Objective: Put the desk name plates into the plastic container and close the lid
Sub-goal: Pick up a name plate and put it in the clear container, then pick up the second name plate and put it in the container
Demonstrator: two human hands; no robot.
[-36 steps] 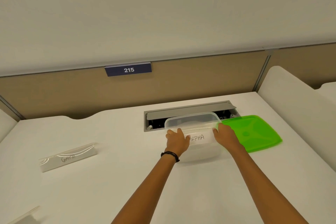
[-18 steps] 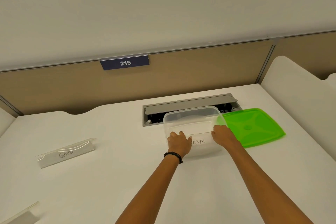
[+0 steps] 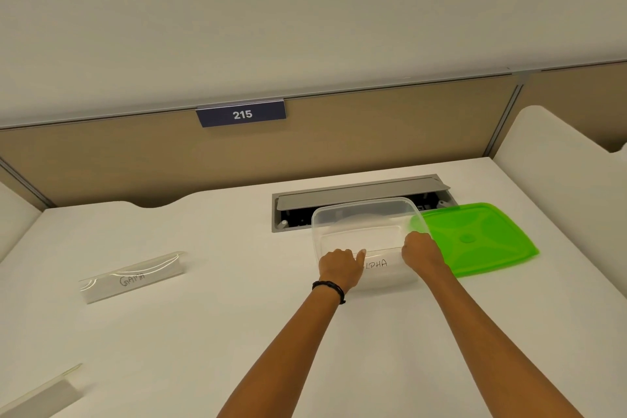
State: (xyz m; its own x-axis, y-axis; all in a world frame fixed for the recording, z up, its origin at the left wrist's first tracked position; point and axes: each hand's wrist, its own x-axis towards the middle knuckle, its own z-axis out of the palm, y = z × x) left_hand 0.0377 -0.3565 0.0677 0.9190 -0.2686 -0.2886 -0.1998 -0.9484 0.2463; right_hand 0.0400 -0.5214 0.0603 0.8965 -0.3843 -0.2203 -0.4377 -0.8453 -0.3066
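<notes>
Your fingers (image 3: 342, 256) on both hands, left hand (image 3: 339, 268) and right hand (image 3: 420, 253), pinch the white "ALPHA" name plate (image 3: 376, 265) inside the clear plastic container (image 3: 366, 214). Right of them lies the green lid (image 3: 475, 237); far left, the "GAMMA" plate (image 3: 132, 278).

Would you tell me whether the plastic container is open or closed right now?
Open: the green lid lies flat on the desk right of the plastic container.

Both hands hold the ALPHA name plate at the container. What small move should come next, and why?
Probably let the ALPHA plate settle inside the clear container and release it: left hand and right hand both hold it there.
</notes>
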